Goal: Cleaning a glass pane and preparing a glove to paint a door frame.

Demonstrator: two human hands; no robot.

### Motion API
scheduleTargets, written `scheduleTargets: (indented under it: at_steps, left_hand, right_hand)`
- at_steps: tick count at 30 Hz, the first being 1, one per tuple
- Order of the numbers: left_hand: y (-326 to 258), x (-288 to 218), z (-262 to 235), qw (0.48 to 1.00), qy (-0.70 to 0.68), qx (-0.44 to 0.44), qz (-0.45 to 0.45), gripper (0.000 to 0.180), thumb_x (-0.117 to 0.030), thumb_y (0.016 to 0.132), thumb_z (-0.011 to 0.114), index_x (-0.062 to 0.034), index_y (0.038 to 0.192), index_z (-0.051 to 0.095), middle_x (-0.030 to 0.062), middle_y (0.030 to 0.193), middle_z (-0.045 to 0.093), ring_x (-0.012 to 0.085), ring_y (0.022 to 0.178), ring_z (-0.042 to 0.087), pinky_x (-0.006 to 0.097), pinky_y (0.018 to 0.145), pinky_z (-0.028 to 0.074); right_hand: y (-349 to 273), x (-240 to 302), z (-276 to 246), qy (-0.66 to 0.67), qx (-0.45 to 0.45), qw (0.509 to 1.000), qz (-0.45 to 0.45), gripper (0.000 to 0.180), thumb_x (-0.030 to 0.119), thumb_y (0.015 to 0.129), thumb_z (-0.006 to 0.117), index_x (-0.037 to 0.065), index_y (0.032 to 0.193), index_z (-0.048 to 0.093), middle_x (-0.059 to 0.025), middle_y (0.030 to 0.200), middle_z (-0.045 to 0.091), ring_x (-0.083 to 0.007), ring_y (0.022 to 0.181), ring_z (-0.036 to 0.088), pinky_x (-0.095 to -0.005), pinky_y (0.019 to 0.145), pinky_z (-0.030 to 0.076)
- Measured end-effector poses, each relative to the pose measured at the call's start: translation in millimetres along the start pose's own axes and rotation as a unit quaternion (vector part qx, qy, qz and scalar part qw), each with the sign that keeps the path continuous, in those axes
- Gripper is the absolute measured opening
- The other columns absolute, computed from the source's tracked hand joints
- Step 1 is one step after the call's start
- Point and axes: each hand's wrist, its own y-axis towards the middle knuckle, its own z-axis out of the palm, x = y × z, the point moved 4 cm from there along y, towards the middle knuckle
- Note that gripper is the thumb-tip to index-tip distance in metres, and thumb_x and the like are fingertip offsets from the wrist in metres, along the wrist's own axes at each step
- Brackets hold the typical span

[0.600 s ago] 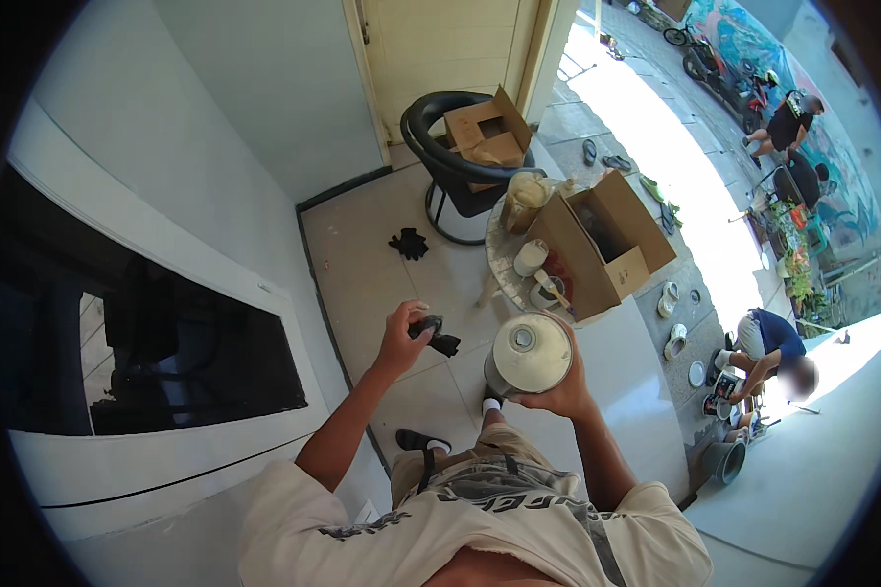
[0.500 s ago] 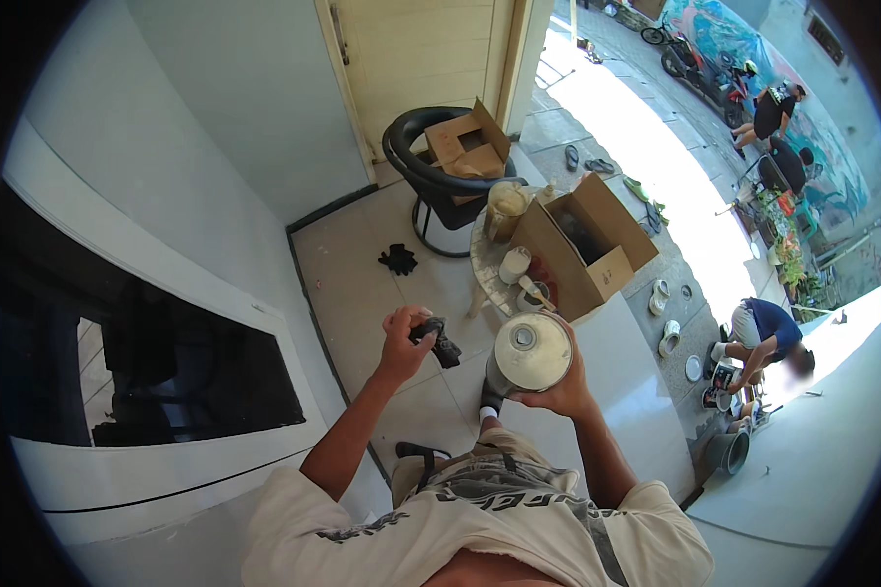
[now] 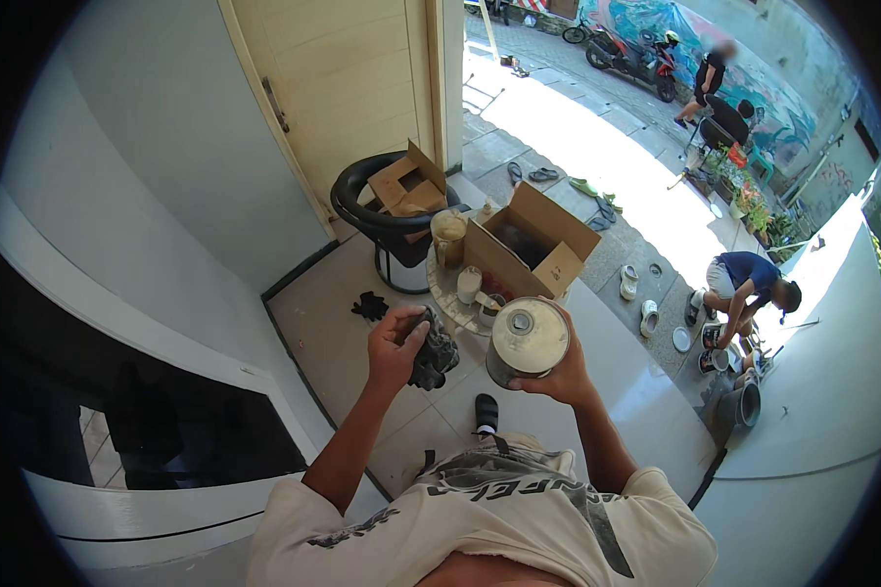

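So I'm reaching both arms out in front of me, bare forearms angling inward. My left hand (image 3: 394,347) is pinching lightly, fingers (image 3: 397,315) curling over the top and the thumb (image 3: 418,338) bending in beneath them. My right hand (image 3: 566,372) is sitting at roughly the same height, well apart from it, gripping from the right side, with that thumb pointing left.

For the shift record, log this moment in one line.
Left hand: holds black glove; right hand: holds round can; table: open box; floor: second glove
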Motion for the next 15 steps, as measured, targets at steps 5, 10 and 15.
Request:
scheduleTargets:
  at_steps: [5,10,15]
  left_hand:
    - [-5,-7,15,0.996,-0.070,0.033,-0.040,0.013,0.001,0.095,0.058,-0.0016,0.108,0.061,0.0123,0.102,0.071,0.0171,0.091,0.070,0.028,0.078,0.057]
    - [-7,5,7,0.993,-0.073,0.083,0.043,0.019,0.001,0.096,0.056,-0.0023,0.114,0.059,0.0140,0.106,0.069,0.0181,0.094,0.069,0.031,0.084,0.057]
    - [-13,-37,33,0.994,-0.070,0.085,-0.013,0.031,0.002,0.092,0.060,0.0006,0.123,0.058,0.0164,0.113,0.068,0.0180,0.100,0.068,0.032,0.090,0.056]
  right_hand:
    - [-7,6,-6,0.014,-0.023,1.000,-0.011,0.118,0.030,0.050,0.097,0.000,0.145,0.034,-0.0150,0.139,0.051,-0.0258,0.130,0.050,-0.0404,0.112,0.037]
    - [-4,12,-10,0.021,-0.025,0.999,-0.019,0.116,0.027,0.052,0.097,0.000,0.146,0.034,-0.0144,0.138,0.052,-0.0253,0.131,0.050,-0.0400,0.112,0.037]
    - [1,19,-17,0.048,-0.030,0.998,-0.027,0.115,0.026,0.053,0.096,0.000,0.147,0.033,-0.0144,0.138,0.053,-0.0250,0.131,0.050,-0.0398,0.113,0.037]
